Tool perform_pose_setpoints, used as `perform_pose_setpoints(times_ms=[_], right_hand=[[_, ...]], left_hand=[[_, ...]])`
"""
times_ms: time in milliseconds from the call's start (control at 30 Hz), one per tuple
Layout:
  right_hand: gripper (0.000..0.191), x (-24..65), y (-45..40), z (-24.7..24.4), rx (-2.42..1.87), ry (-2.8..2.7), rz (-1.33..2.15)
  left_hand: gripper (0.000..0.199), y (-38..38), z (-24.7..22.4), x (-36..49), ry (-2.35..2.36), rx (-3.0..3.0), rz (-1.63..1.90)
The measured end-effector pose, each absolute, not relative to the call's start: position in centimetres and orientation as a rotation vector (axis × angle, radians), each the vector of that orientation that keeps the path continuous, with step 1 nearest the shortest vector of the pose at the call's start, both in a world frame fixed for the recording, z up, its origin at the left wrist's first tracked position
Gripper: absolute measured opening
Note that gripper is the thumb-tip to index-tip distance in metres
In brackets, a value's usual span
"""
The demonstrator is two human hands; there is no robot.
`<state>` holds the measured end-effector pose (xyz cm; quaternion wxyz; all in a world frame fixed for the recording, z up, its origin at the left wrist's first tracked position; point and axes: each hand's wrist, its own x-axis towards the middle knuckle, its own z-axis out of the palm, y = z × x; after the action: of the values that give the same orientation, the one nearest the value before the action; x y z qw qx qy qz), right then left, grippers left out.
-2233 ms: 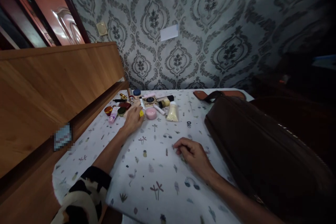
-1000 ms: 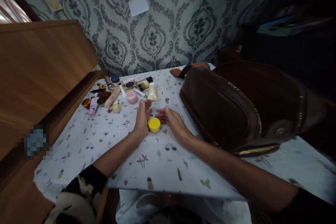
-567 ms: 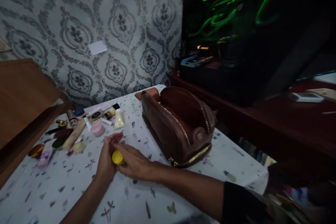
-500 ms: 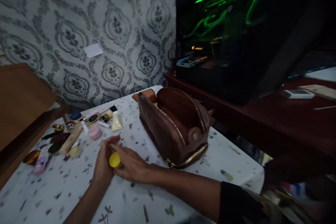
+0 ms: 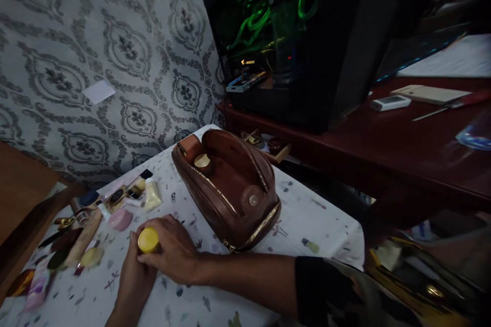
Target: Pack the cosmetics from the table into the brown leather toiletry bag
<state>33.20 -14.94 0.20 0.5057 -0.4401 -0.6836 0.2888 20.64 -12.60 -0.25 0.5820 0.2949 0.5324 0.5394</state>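
Observation:
A small round container with a yellow lid [image 5: 148, 240] is held between both hands at the lower left of centre. My right hand [image 5: 172, 250] wraps its fingers round the lid's side. Below and to the left, my left hand [image 5: 135, 273] is closed against the container, its fingers partly hidden. Just right of the hands stands a brown leather bag [image 5: 226, 199], its top unzipped and gaping. Inside the bag's far end shows a round item with a gold top [image 5: 202, 161].
Left on the patterned white tablecloth [image 5: 184, 299] lie a cream tube [image 5: 152, 195], a pink round jar [image 5: 120, 219], brushes and several other cosmetics. Behind the bag, a dark red desk [image 5: 422, 148] carries a black computer case [image 5: 307, 76] with green lights. An open drawer [image 5: 283, 153] juts out.
The view has swung right and shows more of the bag's inside. The yellow lid now faces up more fully between the hands, which still hold the container.

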Motion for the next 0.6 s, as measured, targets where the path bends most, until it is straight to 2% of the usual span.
perform_pose_setpoints(times_ms=[300,600], right_hand=[[0.055,33.3,-14.9,0.9,-1.234,-1.955,0.297],[0.057,33.3,-15.0,1.4,-1.370,-1.997,0.431]], left_hand=[[0.032,-13.3,0.4,20.6,1.271,0.780,1.173],[0.046,-13.3,0.1,20.9,1.210,0.812,1.220]])
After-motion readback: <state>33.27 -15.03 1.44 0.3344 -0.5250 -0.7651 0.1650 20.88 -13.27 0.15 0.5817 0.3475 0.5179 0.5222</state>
